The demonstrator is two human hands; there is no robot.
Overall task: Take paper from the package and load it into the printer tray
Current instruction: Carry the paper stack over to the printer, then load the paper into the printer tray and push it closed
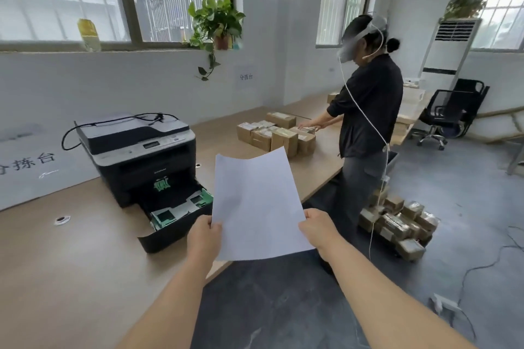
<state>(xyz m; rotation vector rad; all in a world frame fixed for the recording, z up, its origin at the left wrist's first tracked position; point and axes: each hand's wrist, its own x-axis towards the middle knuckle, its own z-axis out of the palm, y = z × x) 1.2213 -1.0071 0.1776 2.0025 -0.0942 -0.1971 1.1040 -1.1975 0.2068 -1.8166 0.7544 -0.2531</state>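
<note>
I hold white paper up in front of me, over the table's front edge. My left hand grips its lower left edge and my right hand grips its lower right edge. The sheet curves slightly at the top. To its left a dark grey printer stands on the wooden table. Its paper tray is pulled out toward me, showing green guides inside and no paper that I can see. The paper's left edge hangs just right of the tray. No paper package is in view.
Another person in dark clothes stands at the table's right end, handling several cardboard boxes. More boxes lie on the floor. A black office chair is at the back right. A small tape roll lies on the table's left.
</note>
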